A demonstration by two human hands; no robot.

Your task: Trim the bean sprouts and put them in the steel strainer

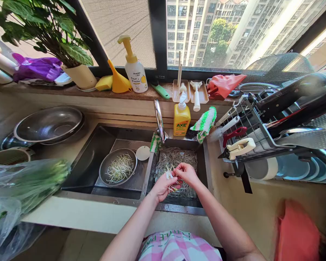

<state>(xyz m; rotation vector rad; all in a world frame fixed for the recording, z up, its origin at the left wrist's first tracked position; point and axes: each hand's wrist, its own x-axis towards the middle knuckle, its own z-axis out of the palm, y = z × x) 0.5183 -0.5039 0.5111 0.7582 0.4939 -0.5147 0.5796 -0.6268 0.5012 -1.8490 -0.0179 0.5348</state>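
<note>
Over the right sink basin, my left hand (163, 186) is closed around a small bunch of bean sprouts (169, 175). My right hand (187, 174) meets it from the right, thumb and fingers pinched together at the bunch; whether a single sprout sits in that pinch is too small to make out. Below both hands, many more sprouts (163, 156) lie in water in the right basin (203, 170). In the left basin (84, 163), a round metal bowl (103, 165) holds a pile of sprouts (120, 168), with a pale round disc (143, 153) beside it.
A chrome faucet (159, 117) rises between the basins, near a yellow AXE bottle (182, 119) and a green-white cloth (205, 122). On the right stands a dish rack (256, 119) with utensils. Pans (50, 125) and bagged greens (40, 185) occupy the left counter.
</note>
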